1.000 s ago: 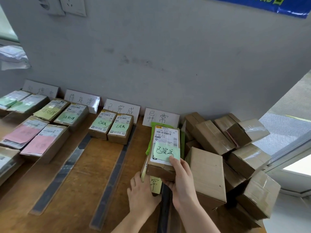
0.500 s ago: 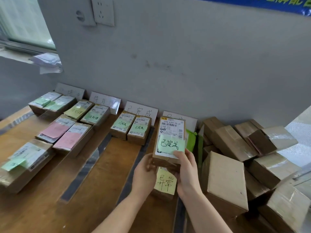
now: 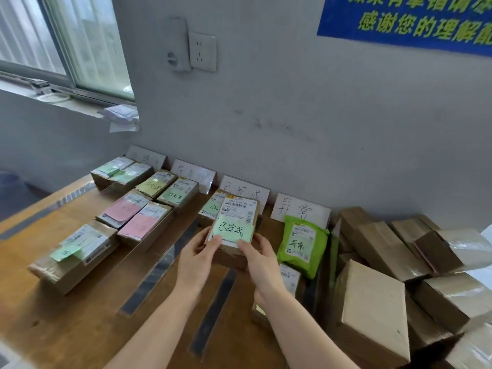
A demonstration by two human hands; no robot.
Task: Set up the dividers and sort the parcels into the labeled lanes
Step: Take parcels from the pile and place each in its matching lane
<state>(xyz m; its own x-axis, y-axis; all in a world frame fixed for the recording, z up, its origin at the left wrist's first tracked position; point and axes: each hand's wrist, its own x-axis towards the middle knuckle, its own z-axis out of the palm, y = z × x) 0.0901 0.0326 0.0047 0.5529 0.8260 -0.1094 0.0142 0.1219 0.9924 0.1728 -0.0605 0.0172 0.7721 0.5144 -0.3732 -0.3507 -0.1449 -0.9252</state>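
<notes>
My left hand [image 3: 197, 258] and my right hand [image 3: 262, 262] both grip a small brown parcel [image 3: 235, 219] with a white shipping label and a green handwritten note. I hold it above the third lane, in front of that lane's white label card [image 3: 246, 191] on the wall. Another parcel [image 3: 210, 209] with a green note lies in that lane behind it, partly hidden. Clear divider strips [image 3: 157, 272] [image 3: 213, 312] lie along the wooden table [image 3: 80, 328]. In the fourth lane a green bag [image 3: 302, 243] rests under its label card [image 3: 299, 210].
Sorted parcels with green, yellow and pink notes [image 3: 135, 211] fill the two left lanes. One larger box [image 3: 73, 258] sits near the left front. A heap of plain brown boxes [image 3: 394, 275] crowds the table's right end. A small parcel [image 3: 288, 279] lies under my right forearm.
Both hands have carried the green-noted parcel leftward from the fourth lane over to the third lane. The view swung right and up, uncovering the green bag.
</notes>
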